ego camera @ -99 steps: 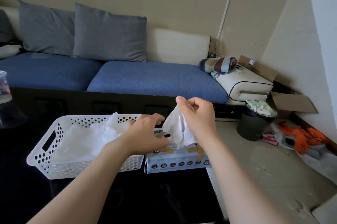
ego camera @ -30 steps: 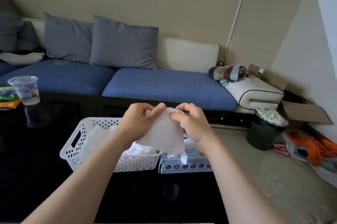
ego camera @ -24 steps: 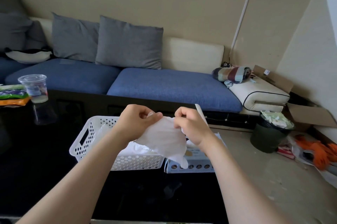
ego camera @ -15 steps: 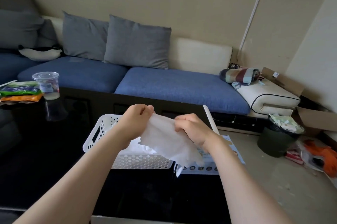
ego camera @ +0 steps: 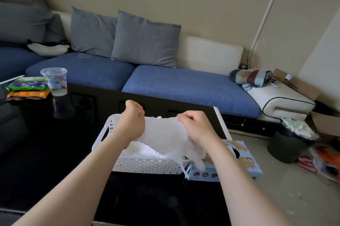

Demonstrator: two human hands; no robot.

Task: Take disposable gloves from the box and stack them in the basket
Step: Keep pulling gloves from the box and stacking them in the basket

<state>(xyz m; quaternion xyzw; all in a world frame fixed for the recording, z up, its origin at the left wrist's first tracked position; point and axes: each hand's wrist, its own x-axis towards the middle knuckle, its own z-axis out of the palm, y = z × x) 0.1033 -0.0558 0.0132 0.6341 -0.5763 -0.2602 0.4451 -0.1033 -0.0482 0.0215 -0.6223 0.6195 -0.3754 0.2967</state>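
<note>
Pinching one glove [ego camera: 166, 134] stretched betw. left hand [ego camera: 131, 124] & right hand [ego camera: 196, 127], fingers curled tight on its top edge, above white basket [ego camera: 147, 166]. Hands + glove hide basket contents & part of glove box [ego camera: 237, 163] just right. 1 cup [ego camera: 54, 81], 2 snack packs [ego camera: 27, 87] far left on black table [ego camera: 46, 152].

No legible text anywhere. Glove box [ego camera: 239, 168] at the table's right edge: front face shows a row of round icons, too small to read. Cup [ego camera: 54, 81] label and snack packets [ego camera: 27, 85] at the far left edge: print blurred.
</note>
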